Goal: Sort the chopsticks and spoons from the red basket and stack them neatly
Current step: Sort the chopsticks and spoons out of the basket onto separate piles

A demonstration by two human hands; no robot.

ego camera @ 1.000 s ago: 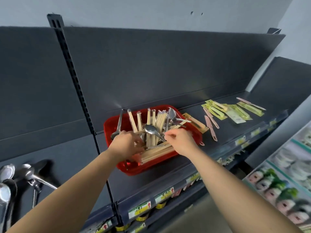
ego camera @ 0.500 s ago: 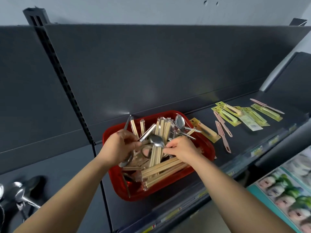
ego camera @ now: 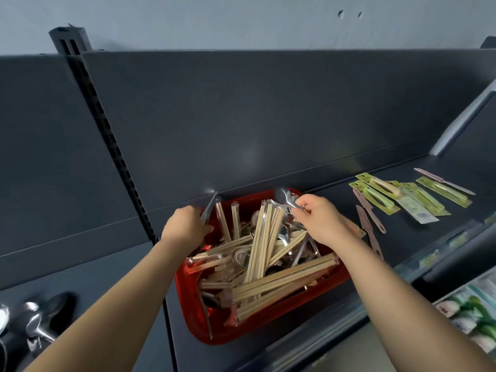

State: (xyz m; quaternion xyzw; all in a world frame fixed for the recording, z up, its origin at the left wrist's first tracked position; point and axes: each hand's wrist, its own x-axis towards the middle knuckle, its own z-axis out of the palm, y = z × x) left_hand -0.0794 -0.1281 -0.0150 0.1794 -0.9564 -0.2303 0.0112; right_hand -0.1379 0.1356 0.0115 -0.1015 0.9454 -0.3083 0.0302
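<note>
Your right hand [ego camera: 319, 218] reaches over the far right corner of the red plastic basket [ego camera: 189, 304]. Its thumb and fingertips pinch the handle of a shiny steel spoon [ego camera: 283, 196], whose bowl points up and away from the grip. Your left hand [ego camera: 185, 229] sits at the far left corner, fingers curled round a slim metal utensil [ego camera: 210, 208]. Between and below both grips, bundles of pale wooden chopsticks [ego camera: 265, 237] lie heaped crosswise inside the basket.

The red basket [ego camera: 192, 312] at lower centre is crammed with crossed chopsticks [ego camera: 268, 237] and spoons [ego camera: 284, 234], the back panel [ego camera: 241, 116] rises just behind, packaged knives [ego camera: 381, 194] crowd the right, and bare shelf [ego camera: 94, 269] lies open lower left, above the ladles [ego camera: 35, 320].
</note>
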